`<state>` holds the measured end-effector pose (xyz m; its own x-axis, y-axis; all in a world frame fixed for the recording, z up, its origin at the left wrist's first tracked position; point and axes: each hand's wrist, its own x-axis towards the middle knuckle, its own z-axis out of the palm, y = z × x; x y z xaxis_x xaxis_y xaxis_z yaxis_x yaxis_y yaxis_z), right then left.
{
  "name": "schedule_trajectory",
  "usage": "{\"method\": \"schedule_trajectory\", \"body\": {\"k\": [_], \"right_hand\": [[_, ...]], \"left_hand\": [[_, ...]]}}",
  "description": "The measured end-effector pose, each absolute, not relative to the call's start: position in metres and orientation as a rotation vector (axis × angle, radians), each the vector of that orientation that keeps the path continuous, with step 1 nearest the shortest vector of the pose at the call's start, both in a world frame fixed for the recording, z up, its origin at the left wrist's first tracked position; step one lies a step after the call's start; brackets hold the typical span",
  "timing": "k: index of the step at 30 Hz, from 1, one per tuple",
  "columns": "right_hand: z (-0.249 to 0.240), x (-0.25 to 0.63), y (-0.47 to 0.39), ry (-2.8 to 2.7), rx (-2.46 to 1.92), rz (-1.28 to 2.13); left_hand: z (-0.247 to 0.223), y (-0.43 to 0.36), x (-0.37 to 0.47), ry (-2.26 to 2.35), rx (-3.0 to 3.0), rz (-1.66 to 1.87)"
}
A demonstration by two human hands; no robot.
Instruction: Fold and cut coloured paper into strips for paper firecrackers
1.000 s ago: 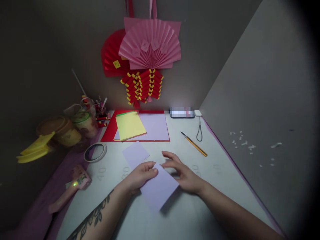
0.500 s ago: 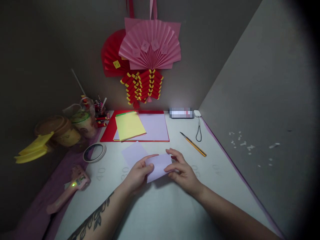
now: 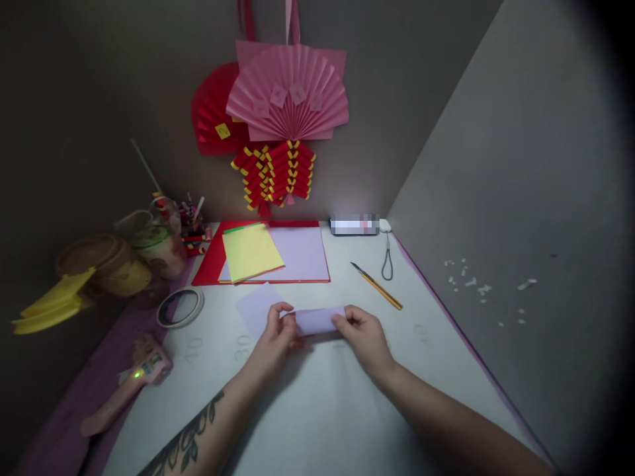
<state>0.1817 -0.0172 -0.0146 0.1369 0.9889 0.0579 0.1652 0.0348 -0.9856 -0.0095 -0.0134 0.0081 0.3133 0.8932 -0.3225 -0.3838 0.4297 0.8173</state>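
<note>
A small sheet of pale lilac paper [image 3: 319, 320] spans the space between my two hands, above the white mat. It looks like a narrow strip, bent or folded along its length. My right hand [image 3: 366, 337] pinches its right end with the thumb in front. At the left end, my left hand [image 3: 278, 334] has curled fingers and thumb closed on the paper; some fingertips are hidden behind it. Another lilac paper piece [image 3: 253, 307] lies flat on the mat just beyond my left hand.
Yellow paper [image 3: 253, 254] rests on lilac sheets [image 3: 302, 254] and a red sheet [image 3: 203, 268]. To the right lie a craft knife [image 3: 377, 286] and a phone [image 3: 354, 225]. A tape roll [image 3: 180, 307], pink glue gun [image 3: 126, 390] and cup [image 3: 159, 251] stand left. Paper fans [image 3: 292, 92] hang behind.
The paper in my hands now shows as a narrower, more level strip. My right hand has shifted its grip to the right end, thumb in front. The view has swung slightly right.
</note>
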Motion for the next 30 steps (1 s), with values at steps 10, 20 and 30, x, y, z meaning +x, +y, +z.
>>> {"method": "schedule_trajectory", "body": {"k": [10,20,30], "right_hand": [[-0.011,0.179,-0.02,-1.269,-1.277,0.993],[-0.022,0.178,-0.019,-1.032,-1.196,1.134],[-0.023,0.177,-0.02,-1.005,-1.181,1.132]], "left_hand": [[-0.001,-0.014,-0.006,1.242,1.012,0.99],[0.003,-0.014,-0.003,1.316,0.926,1.063],[-0.002,-0.012,-0.003,1.198,0.79,1.107]]}}
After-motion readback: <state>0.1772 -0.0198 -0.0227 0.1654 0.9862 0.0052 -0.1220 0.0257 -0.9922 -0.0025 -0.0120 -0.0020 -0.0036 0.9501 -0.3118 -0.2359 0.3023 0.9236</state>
